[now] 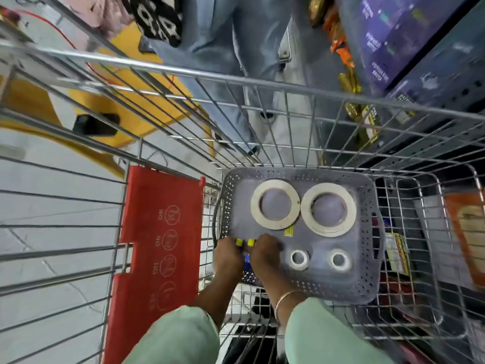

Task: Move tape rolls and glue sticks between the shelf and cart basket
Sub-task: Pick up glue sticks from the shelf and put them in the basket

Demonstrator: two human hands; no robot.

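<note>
Two yellow-capped glue sticks (244, 243) at near-left corner of grey perforated basket (367, 232) inside wire cart (262, 82). Left hand (227, 256) and right hand (265, 252) each clenched on one stick. Two large tape rolls (275, 204) far, two small rolls (299, 259) near-right. Red flap (157, 245) left.

Two large flat cream tape rolls, the left (275, 204) and the right (328, 209), lie side by side in a grey perforated plastic basket (367, 258). Two small white tape rolls (299, 259) (340, 260) lie nearer. Two yellow-capped glue sticks (239, 242) (251, 242), seemingly upright, stand at the basket's near-left edge.
</note>
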